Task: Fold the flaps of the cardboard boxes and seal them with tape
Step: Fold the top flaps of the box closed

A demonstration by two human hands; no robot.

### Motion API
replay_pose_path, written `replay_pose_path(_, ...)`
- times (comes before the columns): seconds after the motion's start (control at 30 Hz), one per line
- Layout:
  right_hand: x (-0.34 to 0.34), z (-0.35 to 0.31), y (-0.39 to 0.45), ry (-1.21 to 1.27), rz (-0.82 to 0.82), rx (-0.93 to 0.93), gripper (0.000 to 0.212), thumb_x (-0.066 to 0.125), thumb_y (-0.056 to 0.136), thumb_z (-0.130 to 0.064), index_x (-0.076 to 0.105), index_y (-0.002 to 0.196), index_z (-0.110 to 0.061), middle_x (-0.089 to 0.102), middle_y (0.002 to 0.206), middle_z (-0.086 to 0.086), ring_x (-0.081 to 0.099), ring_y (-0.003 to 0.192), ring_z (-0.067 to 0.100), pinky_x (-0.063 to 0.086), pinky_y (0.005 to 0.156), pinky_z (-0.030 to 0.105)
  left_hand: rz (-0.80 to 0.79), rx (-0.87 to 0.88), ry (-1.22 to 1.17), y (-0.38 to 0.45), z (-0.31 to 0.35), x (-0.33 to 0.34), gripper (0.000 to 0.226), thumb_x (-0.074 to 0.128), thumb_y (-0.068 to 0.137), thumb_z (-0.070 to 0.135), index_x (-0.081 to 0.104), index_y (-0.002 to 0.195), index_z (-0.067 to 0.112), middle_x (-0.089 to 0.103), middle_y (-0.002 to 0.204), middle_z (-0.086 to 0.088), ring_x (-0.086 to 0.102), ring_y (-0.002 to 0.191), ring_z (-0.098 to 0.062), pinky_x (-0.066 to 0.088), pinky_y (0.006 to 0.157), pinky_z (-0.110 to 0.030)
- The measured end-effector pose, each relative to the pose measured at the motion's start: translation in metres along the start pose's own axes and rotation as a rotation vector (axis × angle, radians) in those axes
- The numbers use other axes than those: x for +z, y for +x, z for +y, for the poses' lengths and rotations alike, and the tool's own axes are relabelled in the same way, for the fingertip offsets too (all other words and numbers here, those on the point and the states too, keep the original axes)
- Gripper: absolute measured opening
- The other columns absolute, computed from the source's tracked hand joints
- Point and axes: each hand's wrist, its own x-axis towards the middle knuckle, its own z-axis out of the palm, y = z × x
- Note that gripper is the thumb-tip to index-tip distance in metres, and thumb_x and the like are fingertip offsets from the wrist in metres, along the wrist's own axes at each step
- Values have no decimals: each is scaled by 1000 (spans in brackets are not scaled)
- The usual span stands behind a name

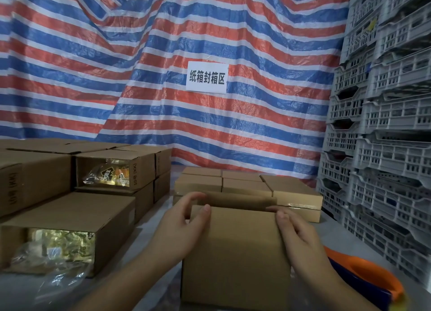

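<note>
Head view: striped tarp [163,54] behind, grey crates [384,124] stacked right, open-ended boxes [67,219] left on the worktop [154,219]. Cardboard box [235,252] sits front and centre — left hand [182,226] curls round its far-left corner, right hand [300,236] presses straight fingers on its right edge.

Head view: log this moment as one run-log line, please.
phase: flap folding | left hand: grips box top-left corner | right hand: fingers on top-right edge | tape dispenser: lying right, untouched
</note>
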Motion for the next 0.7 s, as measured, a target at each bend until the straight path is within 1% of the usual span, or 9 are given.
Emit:
replay_pose_path(0.07, -1, 4, 4, 26, 20, 51, 19, 54, 99, -34, 66, 108, -47, 71, 102, -19, 65, 94, -4, 50, 69, 15, 50, -31, 4, 1, 0, 4, 34, 60, 93, 39, 48, 124, 46, 62, 108, 8, 61, 99, -12, 55, 85, -41)
replay_pose_path(0.13, -2, 6, 8, 36, 45, 84, 24, 62, 96, -20, 61, 112, -39, 70, 103, -10, 65, 95, 0, 50, 74, 14, 74, -69, -22, 3, 0, 6, 41, 65, 91, 35, 44, 124, 48, 64, 100, 4, 65, 89, -16, 58, 77, -40)
replay_pose_path(0.2, -4, 7, 12, 29, 42, 137, 34, 67, 93, -13, 57, 118, -35, 62, 121, -2, 61, 107, 9, 53, 86, 26, 70, -79, -89, 4, -2, 9, 53, 70, 87, 28, 39, 125, 48, 64, 101, 7, 64, 92, -12, 55, 70, -30)
replay_pose_path(0.23, -5, 7, 14, 22, 16, 170, 41, 68, 92, -13, 54, 124, -34, 56, 128, -2, 59, 112, 14, 54, 90, 32, 80, -60, -85, 5, -3, 9, 60, 73, 84, 24, 37, 125, 48, 58, 109, 11, 59, 101, -9, 51, 72, -25)
replay_pose_path(0.3, -10, 7, 17, 60, -66, 253, 61, 70, 91, -12, 42, 140, -35, 47, 135, -10, 53, 116, 10, 53, 86, 24, 89, -26, -22, 9, -8, 8, 70, 77, 81, 22, 32, 128, 49, 43, 129, 12, 45, 120, -9, 44, 84, -23)
replay_pose_path(0.37, -15, 9, 21, 153, -149, 322, 86, 72, 89, -9, 23, 154, -35, 41, 142, -16, 43, 125, 5, 42, 96, 22, 1, -74, -10, 14, -8, 2, 80, 77, 81, 23, 28, 140, 47, 29, 149, 10, 37, 132, -15, 46, 96, -33)
replay_pose_path(0.43, -18, 11, 24, 211, -204, 351, 96, 73, 87, -7, 14, 158, -33, 37, 151, -15, 38, 132, 4, 34, 103, 26, -132, -162, -55, 21, -8, -5, 94, 77, 82, 24, 16, 150, 46, 22, 158, 6, 41, 133, -23, 49, 100, -41)
replay_pose_path(0.57, -18, 15, 26, 235, -222, 337, 96, 74, 86, -6, 18, 158, -35, 32, 158, -15, 34, 139, 3, 31, 110, 28, -250, -161, 9, 30, -7, -12, 101, 78, 81, 29, 8, 151, 52, 18, 161, 5, 38, 131, -14, 44, 100, -30)
replay_pose_path(0.7, -20, 10, 26, 196, -213, 233, 91, 70, 87, 1, 26, 151, -47, 48, 143, -30, 40, 132, -10, 38, 105, 26, -214, -70, 42, 31, -10, -10, 89, 76, 83, 27, 20, 148, 51, 29, 154, 7, 40, 128, -10, 50, 87, -21)
